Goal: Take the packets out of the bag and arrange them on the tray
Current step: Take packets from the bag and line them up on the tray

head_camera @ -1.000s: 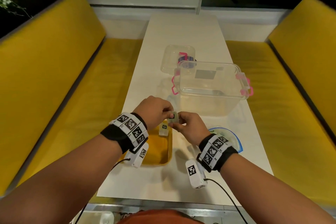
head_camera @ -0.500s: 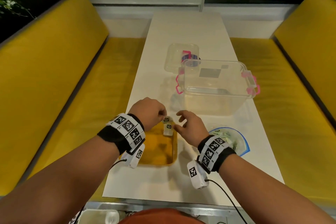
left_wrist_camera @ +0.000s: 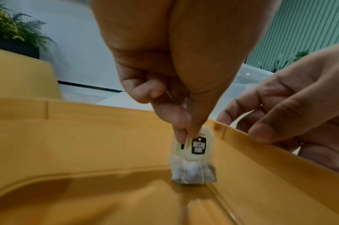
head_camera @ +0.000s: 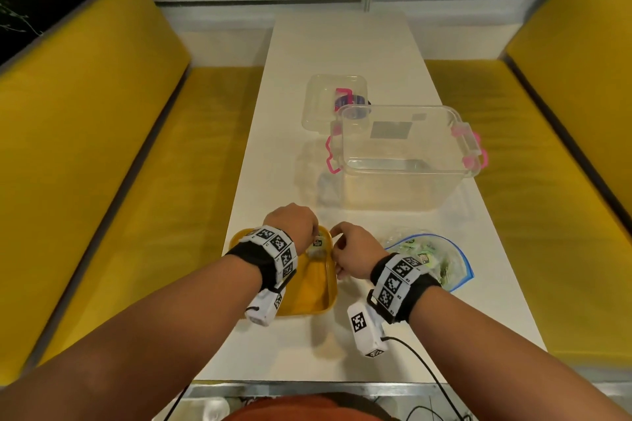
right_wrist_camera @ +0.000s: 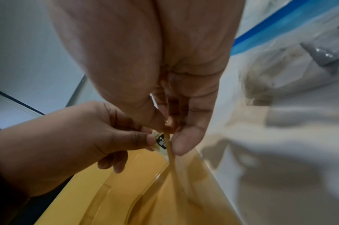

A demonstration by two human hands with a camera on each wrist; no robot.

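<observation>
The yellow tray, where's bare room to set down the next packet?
Most of the tray floor is bare, from the packet the left hand pinches at the far right corner back to the near rim. That corner is crowded, with the right hand beside it.

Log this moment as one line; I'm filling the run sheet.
step: placing packet | left hand: pinches tea packet, touching tray floor | right hand: free beside rim | bag: more packets
</observation>
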